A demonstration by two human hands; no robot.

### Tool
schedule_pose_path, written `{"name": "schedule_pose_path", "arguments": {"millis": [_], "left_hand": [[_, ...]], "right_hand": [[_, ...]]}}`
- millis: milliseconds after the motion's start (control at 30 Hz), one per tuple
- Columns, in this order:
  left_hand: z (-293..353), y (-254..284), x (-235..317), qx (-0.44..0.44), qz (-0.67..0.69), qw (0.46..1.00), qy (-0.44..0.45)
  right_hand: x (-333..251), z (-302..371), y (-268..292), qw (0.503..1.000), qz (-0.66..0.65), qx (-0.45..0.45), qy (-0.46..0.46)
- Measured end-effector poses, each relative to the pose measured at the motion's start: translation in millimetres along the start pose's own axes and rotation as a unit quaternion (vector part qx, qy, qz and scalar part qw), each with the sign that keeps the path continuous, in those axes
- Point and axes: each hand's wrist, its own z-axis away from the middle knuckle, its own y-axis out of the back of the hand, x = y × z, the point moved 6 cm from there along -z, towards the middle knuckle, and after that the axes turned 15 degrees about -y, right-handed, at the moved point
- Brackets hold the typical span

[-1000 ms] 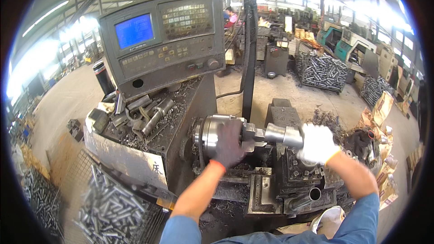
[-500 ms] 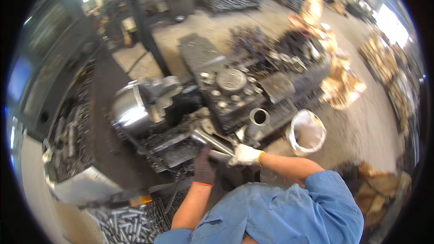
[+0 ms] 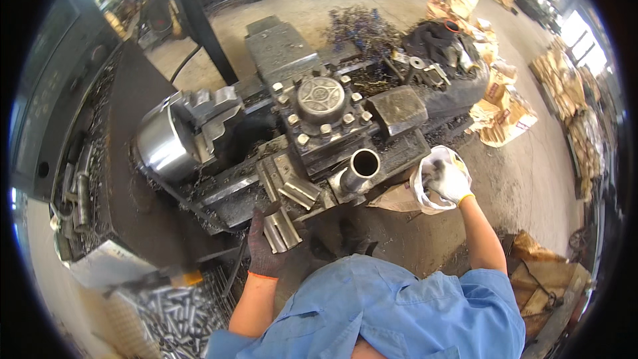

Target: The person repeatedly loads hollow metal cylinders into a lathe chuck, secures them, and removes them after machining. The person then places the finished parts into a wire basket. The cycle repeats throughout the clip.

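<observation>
In my left hand (image 3: 263, 249), wearing a dark glove with an orange cuff, is a grooved curved metal piece (image 3: 282, 231); the fingers close around its left side. A similar metal piece (image 3: 300, 191) lies just beyond it on the lathe's carriage. My right hand (image 3: 453, 185), in a white glove with a yellow cuff, reaches into a white bucket-like container (image 3: 435, 209) at the right. Its fingers are dark and blurred there, and I cannot make out whether they hold anything. Between the hands, an upright metal tube (image 3: 363, 163) stands on the carriage's front.
A lathe fills the middle, with a shiny chuck (image 3: 166, 143) at left and a bolted tool post (image 3: 321, 100). Dark cloth (image 3: 432, 41) lies at the far right end. Finished-looking metal pins (image 3: 179, 312) fill a basket at lower left. Paper sacks (image 3: 505, 116) lie on the floor.
Both hands were together on a shiny metal piece at the carriage's front. My right hand has let go and moved right into the white container; my left now holds the grooved piece slightly left.
</observation>
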Motion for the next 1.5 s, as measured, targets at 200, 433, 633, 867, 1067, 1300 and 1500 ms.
{"name": "schedule_pose_path", "arguments": {"millis": [200,433,633,867,1067,1300,1500], "left_hand": [[24.6,-13.4,-2.6,-0.003,-0.133,0.991,0.018],[15.2,5.1,17.3,-0.013,-0.153,0.986,-0.067],[-14.9,37.1,69.4,0.045,-0.225,0.963,-0.14],[-35.0,-62.3,66.0,-0.089,-0.136,0.953,-0.255],[-20.6,-72.2,116.9,-0.193,-0.31,0.824,-0.434],[16.2,85.3,101.1,0.082,-0.281,0.891,-0.346],[79.0,208.3,80.0,0.246,-0.229,0.873,-0.355]], "right_hand": [[-208.2,69.8,-13.1,0.953,-0.137,-0.089,0.254],[-288.5,130.2,-98.9,0.942,-0.013,-0.114,0.314],[-317.5,98.5,-89.2,0.927,-0.099,-0.168,0.321],[-368.9,133.8,-61.3,0.904,-0.161,-0.318,0.236],[-418.9,119.8,73.5,0.822,-0.096,-0.075,0.556],[-500.7,-20.5,92.7,0.785,0.307,0.188,0.504],[-531.2,-69.6,5.7,0.826,0.305,-0.078,0.468]]}}
